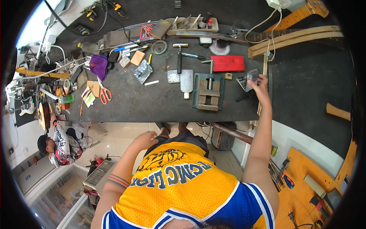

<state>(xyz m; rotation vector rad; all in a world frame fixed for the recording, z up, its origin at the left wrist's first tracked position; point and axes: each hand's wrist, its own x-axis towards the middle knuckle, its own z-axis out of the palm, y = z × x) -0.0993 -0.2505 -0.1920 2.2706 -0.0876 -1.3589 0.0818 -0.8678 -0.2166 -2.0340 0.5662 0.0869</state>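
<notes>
My right hand (258, 87) grips a small clear plastic box (252, 76) over the right part of the worktop, with a black-and-white packet (242, 83) just behind it and thin wooden strips (265, 68) beside it. My left hand (145, 140) hangs by my lap below the bench edge, fingers loosely curled, with nothing visible in it. Left of my right hand are a bench vise (200, 102), a red case (228, 63), a small wooden block (228, 76), a white bottle (186, 86) and a hammer (179, 63).
Scissors (105, 95), a purple cloth (97, 66) and cluttered tools lie along the dark bench (148, 107). A guitar neck (301, 15) and long wooden pieces (293, 40) lie at the back right. An orange tool board (301, 164) is lower right. Another person (63, 143) works at the left end.
</notes>
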